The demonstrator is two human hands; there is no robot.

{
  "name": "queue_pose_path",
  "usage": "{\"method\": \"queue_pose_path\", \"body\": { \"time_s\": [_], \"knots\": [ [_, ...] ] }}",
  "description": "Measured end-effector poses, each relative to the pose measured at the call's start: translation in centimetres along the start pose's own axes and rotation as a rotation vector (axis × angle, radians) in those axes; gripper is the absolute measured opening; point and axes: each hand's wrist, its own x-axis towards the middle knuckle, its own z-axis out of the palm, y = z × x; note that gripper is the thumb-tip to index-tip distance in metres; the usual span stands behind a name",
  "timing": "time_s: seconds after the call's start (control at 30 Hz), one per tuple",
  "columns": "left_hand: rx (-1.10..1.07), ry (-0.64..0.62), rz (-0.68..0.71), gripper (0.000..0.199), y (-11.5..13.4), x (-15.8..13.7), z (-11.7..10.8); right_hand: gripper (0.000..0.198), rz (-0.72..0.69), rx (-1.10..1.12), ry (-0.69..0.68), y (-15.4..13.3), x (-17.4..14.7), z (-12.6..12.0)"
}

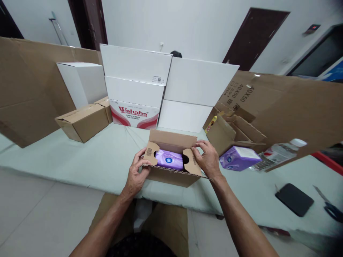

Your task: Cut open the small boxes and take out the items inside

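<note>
A small brown cardboard box (171,177) stands on the table's near edge, directly in front of me. Its end flaps are folded inward, while the long back flap stands up. Between the end flaps shows a purple tissue pack (169,159) lying inside; its ends are hidden under them. My left hand (136,174) grips the box's left end at the front corner, thumb near the front edge. At the other end, my right hand (207,159) pinches the right side by the end flap and back corner.
Another purple tissue pack (238,158) leans by an open carton (227,130) at right, beside a lying plastic bottle (281,153). A black flat object (294,200) and scissors (333,210) lie farther right. Behind stand a Wahaha carton (134,115), white panels and a closed brown box (84,121).
</note>
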Motion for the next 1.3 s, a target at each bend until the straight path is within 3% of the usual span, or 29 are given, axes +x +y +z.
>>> {"method": "queue_pose_path", "body": {
  "time_s": [0.17,0.4,0.63,0.77,0.93,1.3],
  "knots": [
    [0.0,-0.002,0.009,0.012,-0.1,-0.1,-0.1,0.033,-0.025,-0.106,-0.012,-0.2,-0.2,-0.2],
    [0.002,-0.002,0.022,0.012,-0.2,0.0,-0.1,0.046,0.23,0.037,-0.28,-0.3,0.4,-0.8],
    [0.009,-0.009,0.024,0.013,-0.2,0.0,-0.2,0.049,0.223,0.172,-0.203,-0.5,-0.7,-1.4],
    [0.02,-0.01,0.014,0.013,-0.1,0.0,-0.2,0.047,0.199,0.298,-0.225,-0.6,-1.7,-1.7],
    [0.032,-0.008,-0.004,0.011,0.2,0.0,-0.1,0.048,0.288,0.411,-0.221,-0.4,-2.8,-1.5],
    [0.038,-0.011,-0.016,0.013,0.5,-0.1,-0.2,0.045,0.317,0.435,-0.232,-0.6,-2.8,-1.3]
  ]
}}
